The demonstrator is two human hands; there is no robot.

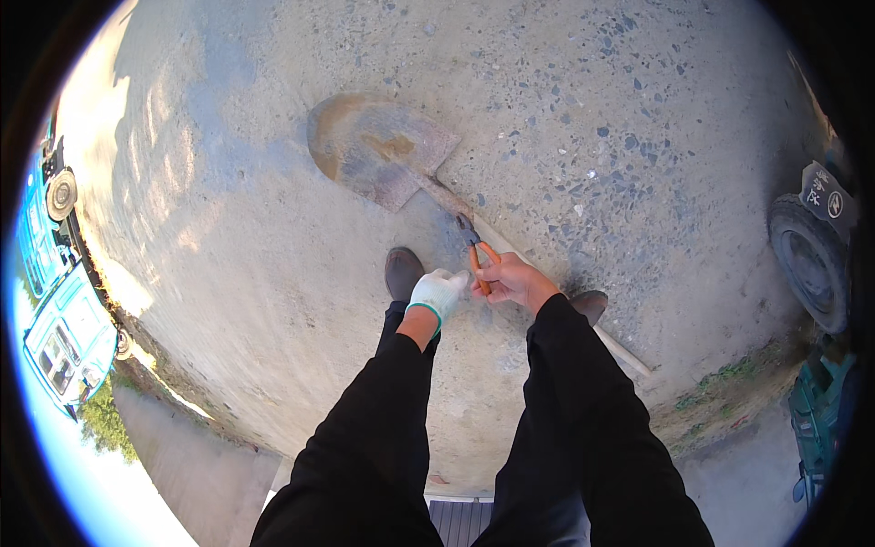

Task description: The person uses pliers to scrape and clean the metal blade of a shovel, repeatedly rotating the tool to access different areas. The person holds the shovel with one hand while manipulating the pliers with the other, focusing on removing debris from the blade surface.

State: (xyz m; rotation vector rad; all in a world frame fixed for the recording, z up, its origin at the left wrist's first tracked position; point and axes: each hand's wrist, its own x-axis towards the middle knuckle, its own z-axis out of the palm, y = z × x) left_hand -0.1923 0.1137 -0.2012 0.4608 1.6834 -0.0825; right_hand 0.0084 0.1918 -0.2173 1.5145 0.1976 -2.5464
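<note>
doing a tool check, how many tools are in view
2: a shovel lying on the ground, and orange-handled pliers in the bare right hand. The gloved left hand may hide something small.

Daylight floods in at your left, bleaching a strip of ground (94, 102) nearly white, while soft, even shade covers the grey concrete (273, 283) before you. Glare burns out the sky (55, 479) at lower left, fringing it blue and washing over the pale blue vehicle (73, 333) beside it. Your black sleeves (351, 428) swallow most fabric detail; your gloved left hand (437, 294) shows bright and nearly textureless. At your right, the wheel (809, 263) sits dim. Fisheye distortion bends and softens the margins, but the orange-handled pliers (472, 241) at centre read fairly crisp
</note>
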